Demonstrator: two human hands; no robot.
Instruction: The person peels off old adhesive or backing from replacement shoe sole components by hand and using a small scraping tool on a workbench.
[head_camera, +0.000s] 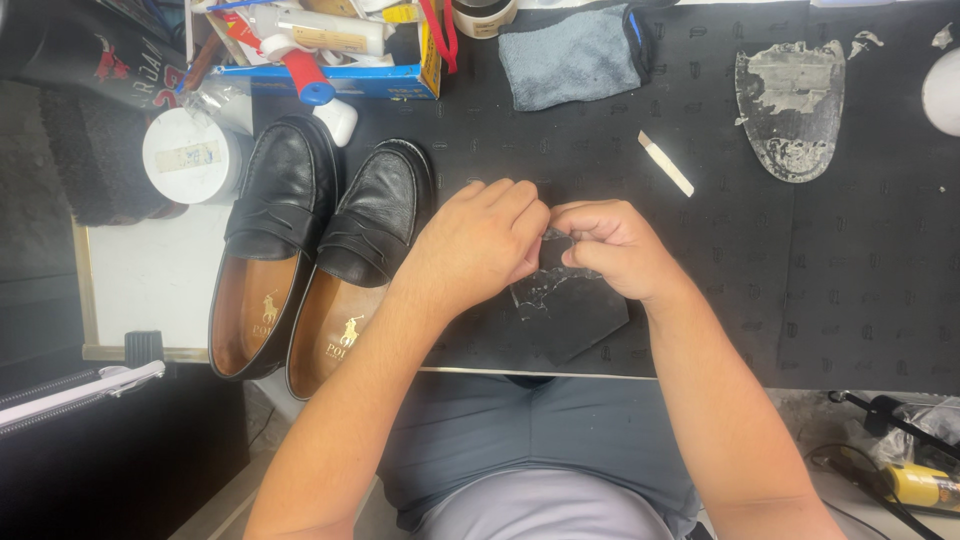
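We had both hands meeting over the middle of the bench, which was covered by a black mat. Our left hand and right hand were pinched together at the top edge of a dark sole piece that carried a clear, crinkled film. The grip of each hand was closed down to fingertip and thumb: the left hand's fingers curled tight on the film's upper edge, the right hand's pinching the same edge just beside them, so the two grips nearly touched. We could not tell whether the left fingers held only the film or the sole with it.

The sole piece lay directly below the hands, toward six o'clock from the grips, its long axis running roughly from eleven o'clock to five o'clock, its lower corner near the bench's front edge. Both hands were equally near; the right hand rested over more of the piece, the left came in from nine o'clock.

At nine o'clock from the hands stood a pair of black loafers, side by side, toes to twelve o'clock. A grey cloth lay at twelve o'clock, a small white strip at one o'clock, and a clear sole-shaped sheet well apart at two o'clock.
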